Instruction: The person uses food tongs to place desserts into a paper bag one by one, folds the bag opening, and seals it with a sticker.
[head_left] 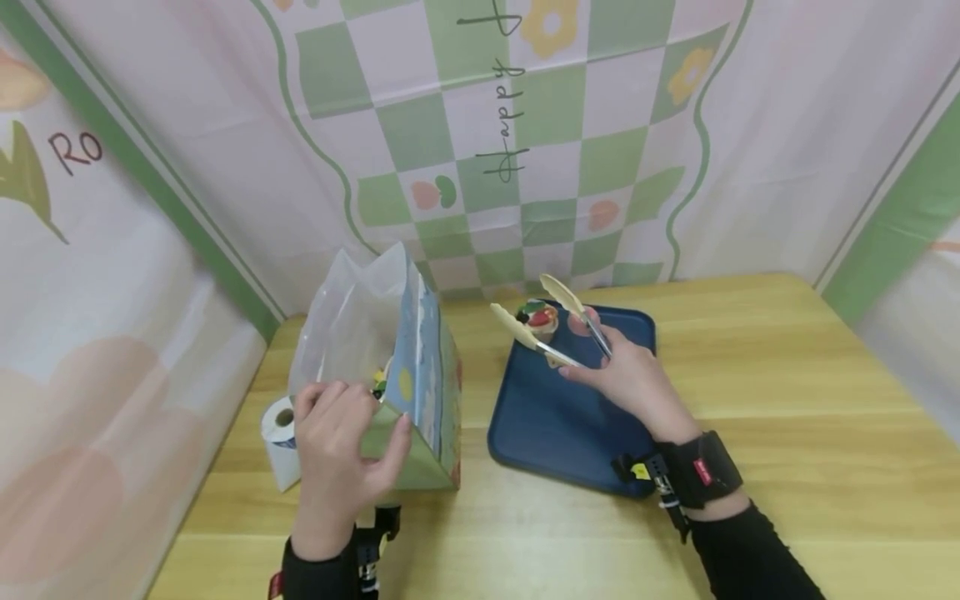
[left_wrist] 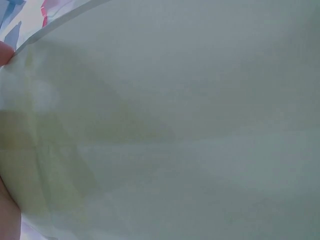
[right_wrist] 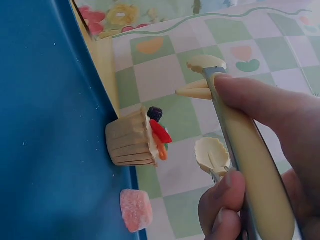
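Note:
My left hand (head_left: pixel 337 454) grips the near rim of a paper gift bag (head_left: pixel 420 467) that has a clear plastic liner (head_left: pixel 352 308). Yellow and dark bits of something inside show past the rim. The bag's pale green side (left_wrist: pixel 175 125) fills the left wrist view. In my right hand (head_left: pixel 637 379) are tongs (head_left: pixel 592 333) with cream scalloped tips, spread apart. The tips stand over a fruit-topped cupcake (head_left: pixel 538 320) at the far left of a blue tray (head_left: pixel 570 433), not pinching it. Beside the cupcake lies a pink sugar-coated sweet (right_wrist: pixel 136 210).
A white paper roll (head_left: pixel 279 421) stands left of the bag, partly behind my left hand. The wooden table (head_left: pixel 780 400) extends to the right of the tray. A checkered cloth (head_left: pixel 480 125) hangs behind the table's far edge.

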